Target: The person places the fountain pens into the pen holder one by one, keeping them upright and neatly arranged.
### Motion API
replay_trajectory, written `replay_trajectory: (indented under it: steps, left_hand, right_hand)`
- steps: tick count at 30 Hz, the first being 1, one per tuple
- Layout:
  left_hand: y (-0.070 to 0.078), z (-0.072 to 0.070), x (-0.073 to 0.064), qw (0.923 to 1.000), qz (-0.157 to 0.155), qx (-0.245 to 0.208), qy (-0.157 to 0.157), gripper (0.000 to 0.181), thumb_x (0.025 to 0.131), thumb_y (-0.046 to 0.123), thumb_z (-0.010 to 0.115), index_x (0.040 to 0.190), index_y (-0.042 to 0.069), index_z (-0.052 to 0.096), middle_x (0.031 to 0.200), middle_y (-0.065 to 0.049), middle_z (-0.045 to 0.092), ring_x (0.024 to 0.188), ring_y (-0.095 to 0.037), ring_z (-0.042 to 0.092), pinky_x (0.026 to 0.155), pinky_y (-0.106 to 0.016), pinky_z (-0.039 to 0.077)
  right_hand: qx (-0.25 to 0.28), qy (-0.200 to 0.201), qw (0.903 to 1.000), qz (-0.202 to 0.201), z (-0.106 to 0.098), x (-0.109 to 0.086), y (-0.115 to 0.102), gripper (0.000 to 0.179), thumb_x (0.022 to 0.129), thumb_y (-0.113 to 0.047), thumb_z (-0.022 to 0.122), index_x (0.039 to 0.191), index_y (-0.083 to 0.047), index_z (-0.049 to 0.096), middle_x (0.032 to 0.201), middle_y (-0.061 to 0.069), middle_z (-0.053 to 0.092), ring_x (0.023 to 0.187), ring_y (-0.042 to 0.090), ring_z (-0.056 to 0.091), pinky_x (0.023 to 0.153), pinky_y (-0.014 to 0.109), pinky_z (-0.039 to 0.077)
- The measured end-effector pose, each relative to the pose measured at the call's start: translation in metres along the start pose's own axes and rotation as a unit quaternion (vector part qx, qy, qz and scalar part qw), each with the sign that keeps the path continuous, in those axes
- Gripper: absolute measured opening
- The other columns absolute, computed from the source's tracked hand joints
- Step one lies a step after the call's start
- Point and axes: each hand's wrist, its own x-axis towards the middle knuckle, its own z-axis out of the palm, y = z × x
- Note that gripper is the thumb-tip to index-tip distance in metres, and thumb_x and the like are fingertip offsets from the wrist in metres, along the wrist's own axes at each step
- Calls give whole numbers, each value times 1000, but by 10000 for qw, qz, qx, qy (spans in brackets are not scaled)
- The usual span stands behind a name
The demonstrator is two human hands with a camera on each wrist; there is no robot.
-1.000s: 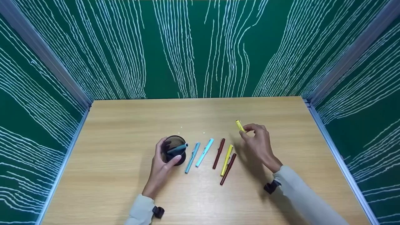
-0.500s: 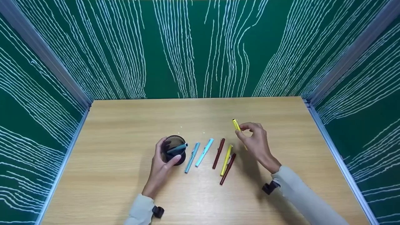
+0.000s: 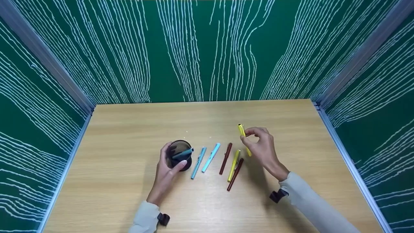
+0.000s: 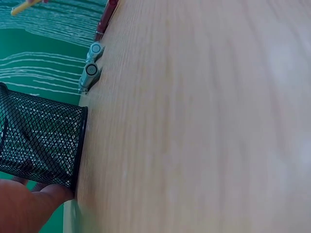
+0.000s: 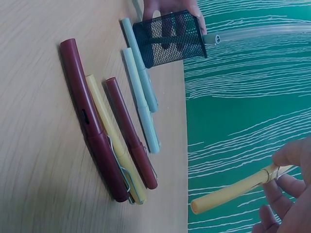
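Observation:
My left hand point(image 3: 166, 174) holds a black mesh pen cup point(image 4: 41, 133) upright on the table, thumb and fingers around its side. Inside the cup leans one blue pen point(image 3: 183, 153), its end poking past the rim. Above the table, my right hand point(image 3: 263, 149) pinches a yellow pen point(image 5: 233, 191) between thumb and fingers; it tilts, one end lower. Between the hands lie two light blue pens point(image 3: 198, 162), a dark red pen point(image 3: 225, 158), another yellow pen point(image 3: 234, 165) and a second dark red pen point(image 3: 235, 174) touching or nearly touching that yellow one.
The wooden table point(image 3: 113, 155) is enclosed by green walls point(image 3: 207, 48) with white wavy lines. Metal rails point(image 3: 352, 168) run along its sides. Small white specks point(image 3: 186, 131) lie behind the cup. Each wrist wears a small black camera point(image 3: 278, 195).
My right hand has moved slightly left with the yellow pen, which now stands more upright and shows its lower end. The left hand and cup have stayed put.

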Motion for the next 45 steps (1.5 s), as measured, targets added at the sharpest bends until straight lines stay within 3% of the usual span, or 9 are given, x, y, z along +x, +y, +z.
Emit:
replay_trajectory:
  steps: [13,26,45]
  left_hand:
    - [0,0,-1,10000,-84,46,-10,89,97,22,86,170,21,34,169,-10,46,160,-30,39,132,-54,24]
    - [0,1,-1,9999,5,-140,-41,88,97,18,85,169,21,35,167,-9,47,157,-29,43,130,-52,29]
    - [0,1,-1,10000,-27,-50,-48,87,98,22,85,169,22,35,168,-9,46,158,-30,41,131,-54,27]
  right_hand:
    - [28,-38,10000,65,4,-5,-11,15,93,-7,86,107,-3,81,106,12,77,110,29,62,103,47,46]
    - [92,-125,9995,-286,20,-11,-18,10,94,-6,86,104,-6,82,105,8,79,111,26,64,101,48,48]
    - [274,-259,9989,-290,38,-19,-31,11,95,-9,87,105,-9,82,108,5,77,113,25,64,104,51,51]
